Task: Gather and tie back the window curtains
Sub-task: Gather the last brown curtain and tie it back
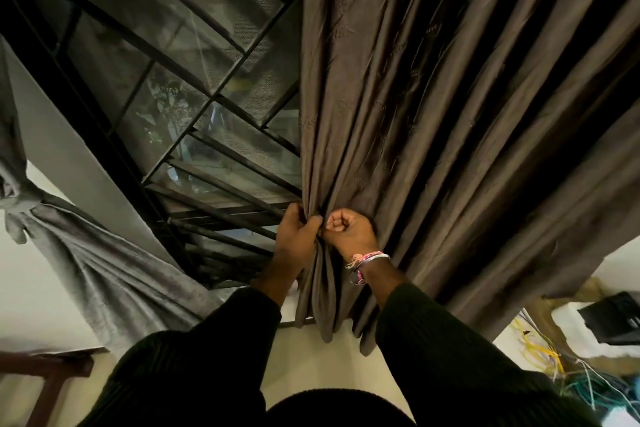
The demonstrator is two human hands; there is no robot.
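Head view:

- A brown, pleated fabric curtain (433, 107) hangs over the right part of the window, its folds fanning from the top edge of the window down to a narrow gathered bunch near the sill.
- The left hand (297, 233) grips the left edge of that brown curtain, fingers curled round the bunched cloth just where it narrows.
- The right hand (349, 230) sits just beside the left one, touching the same bunch; its fingers are curled tight into the folds, pinching the cloth.
- The two hands are nearly touching each other, with a thin ridge of fabric between them.
- A pink and white braided thread bracelet (367, 262) circles the right wrist, with loose ends hanging to the left.
- Both arms wear dark ribbed sleeves (450, 340) that reach up from the bottom of the view.
- The curtain's lower hem hangs free below the hands, ending just under the window's lower edge.
- A black metal window grille with mesh (194, 90) is uncovered to the left of the brown curtain; green leaves show faintly through the panes.
- A grey fabric curtain tied in a knot (20, 198) hangs at the left side of the window, its lower part spreading toward the wall below the sill.
- A tangle of yellow, green and white wires (561, 367) lies at the lower right, beside a dark flat object (613, 321) that is too dim to identify.
- A piece of brown wooden furniture (45, 371) shows at the lower left corner.
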